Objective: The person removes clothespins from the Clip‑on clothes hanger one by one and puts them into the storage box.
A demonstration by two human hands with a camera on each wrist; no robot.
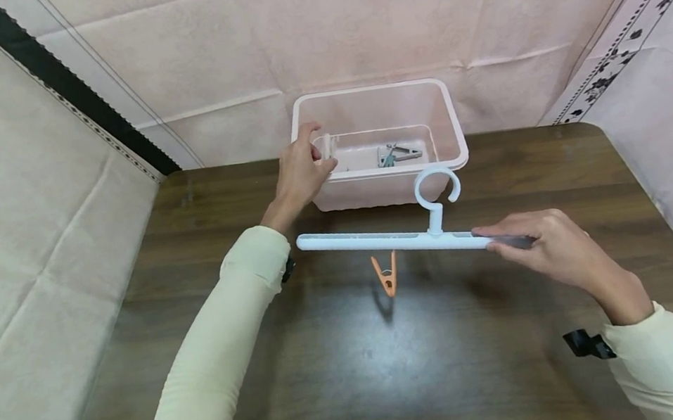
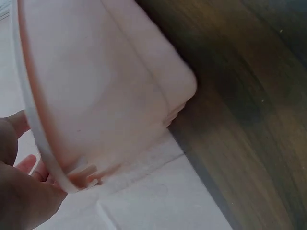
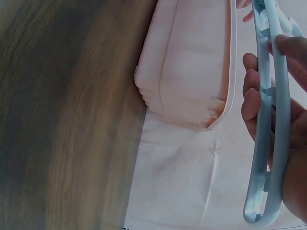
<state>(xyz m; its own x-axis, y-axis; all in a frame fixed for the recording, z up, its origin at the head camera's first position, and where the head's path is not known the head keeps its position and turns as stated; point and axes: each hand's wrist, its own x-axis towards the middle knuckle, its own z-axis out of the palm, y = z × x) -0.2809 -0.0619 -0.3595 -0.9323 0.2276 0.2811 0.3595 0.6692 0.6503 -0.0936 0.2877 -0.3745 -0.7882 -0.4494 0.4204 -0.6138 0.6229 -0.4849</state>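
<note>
A light blue clothes hanger (image 1: 372,241) is held level above the table, its hook upward. My right hand (image 1: 561,244) grips its right end, thumb and fingers on opposite sides; the right wrist view shows the hanger's slotted bar (image 3: 279,120) in this hand. An orange clothespin (image 1: 388,278) hangs under the hanger. My left hand (image 1: 301,175) reaches over the left front corner of a pale pink plastic bin (image 1: 391,188). Its thumb and fingers are spread around a small whitish piece (image 1: 327,146); I cannot tell whether they pinch it.
Several grey and teal clips (image 1: 399,154) lie on the bin floor. The bin stands at the far edge of the brown wooden table (image 1: 358,377). Light cloth (image 1: 350,23) hangs behind and at both sides.
</note>
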